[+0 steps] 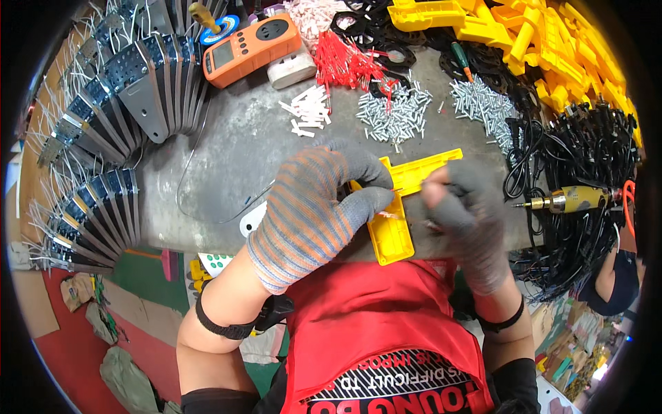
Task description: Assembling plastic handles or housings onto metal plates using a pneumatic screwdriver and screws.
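A yellow plastic housing, T-shaped with hollow channels, lies in front of me with its lower end at the table's near edge. My left hand, in a grey glove with orange stripes, is closed over its left side, thumb and index finger pinched together at the junction. Thin pinkish wire ends show beside those fingertips. Just right of the housing is my right hand, gloved in grey and blurred by motion. Its fingers are curled in; whatever they may hold cannot be made out.
Silver screws, white sleeves and red-wired parts lie beyond my hands. An orange meter stands back left, near stacked grey-black units. Yellow housings, black cables and a yellow electric screwdriver fill the right.
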The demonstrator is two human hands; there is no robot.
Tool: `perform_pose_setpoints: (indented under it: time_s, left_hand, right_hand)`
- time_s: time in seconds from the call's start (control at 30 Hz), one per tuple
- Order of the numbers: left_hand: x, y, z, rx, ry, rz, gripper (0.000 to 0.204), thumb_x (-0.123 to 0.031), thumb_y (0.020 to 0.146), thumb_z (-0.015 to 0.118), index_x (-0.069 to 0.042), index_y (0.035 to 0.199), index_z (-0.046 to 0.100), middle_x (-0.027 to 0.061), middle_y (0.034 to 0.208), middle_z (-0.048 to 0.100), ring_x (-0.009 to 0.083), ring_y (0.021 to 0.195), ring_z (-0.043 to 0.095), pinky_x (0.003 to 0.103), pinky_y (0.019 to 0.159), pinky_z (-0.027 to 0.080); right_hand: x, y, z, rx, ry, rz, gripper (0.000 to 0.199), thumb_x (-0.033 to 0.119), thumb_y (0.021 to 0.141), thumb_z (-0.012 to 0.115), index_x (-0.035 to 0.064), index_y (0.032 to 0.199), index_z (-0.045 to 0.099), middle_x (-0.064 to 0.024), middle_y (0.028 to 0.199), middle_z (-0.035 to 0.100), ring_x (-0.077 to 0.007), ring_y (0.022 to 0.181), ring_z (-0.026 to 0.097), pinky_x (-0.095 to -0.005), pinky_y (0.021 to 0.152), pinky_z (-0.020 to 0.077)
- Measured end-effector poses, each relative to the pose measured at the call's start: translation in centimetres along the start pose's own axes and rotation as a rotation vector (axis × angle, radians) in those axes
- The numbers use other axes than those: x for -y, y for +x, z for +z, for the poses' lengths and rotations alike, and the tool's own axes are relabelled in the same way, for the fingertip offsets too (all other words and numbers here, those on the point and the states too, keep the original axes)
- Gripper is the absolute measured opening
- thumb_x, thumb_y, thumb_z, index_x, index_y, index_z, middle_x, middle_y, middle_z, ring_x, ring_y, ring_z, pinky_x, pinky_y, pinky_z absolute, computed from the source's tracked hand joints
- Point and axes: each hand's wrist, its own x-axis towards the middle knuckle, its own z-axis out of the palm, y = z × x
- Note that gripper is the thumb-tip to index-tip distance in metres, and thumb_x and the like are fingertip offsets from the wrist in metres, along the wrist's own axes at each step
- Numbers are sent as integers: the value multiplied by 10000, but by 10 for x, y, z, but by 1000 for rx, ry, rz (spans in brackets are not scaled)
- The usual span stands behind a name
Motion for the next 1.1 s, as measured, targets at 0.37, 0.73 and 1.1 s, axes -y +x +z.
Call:
perform_pose_setpoints:
  time_s: [0.37, 0.73, 1.1]
  left_hand:
    - [5, 0, 0, -6, 10, 80, 127, -151, 762, 709, -32, 807, 707, 77, 704, 644, 210, 646, 609, 319, 617, 466]
    - [14, 1, 2, -52, 184, 374, 174, -118, 705, 732, -85, 865, 670, 80, 743, 636, 294, 737, 606, 386, 666, 469]
    - [13, -3, 0, -4, 34, 167, 123, -111, 701, 718, -103, 805, 653, 59, 759, 615, 293, 744, 596, 405, 643, 455]
  right_hand:
    - [5, 9, 5, 114, -95, -48, 117, 138, 859, 663, 27, 892, 670, 3, 623, 563, -61, 551, 498, -245, 524, 419]
    - [0, 37, -12, 406, -116, -231, 156, 122, 792, 715, 45, 880, 612, -73, 698, 590, -188, 605, 592, -301, 554, 461]
    - [9, 23, 2, 138, -633, -643, 186, 58, 778, 704, 55, 917, 581, -65, 688, 556, -236, 600, 590, -324, 551, 450]
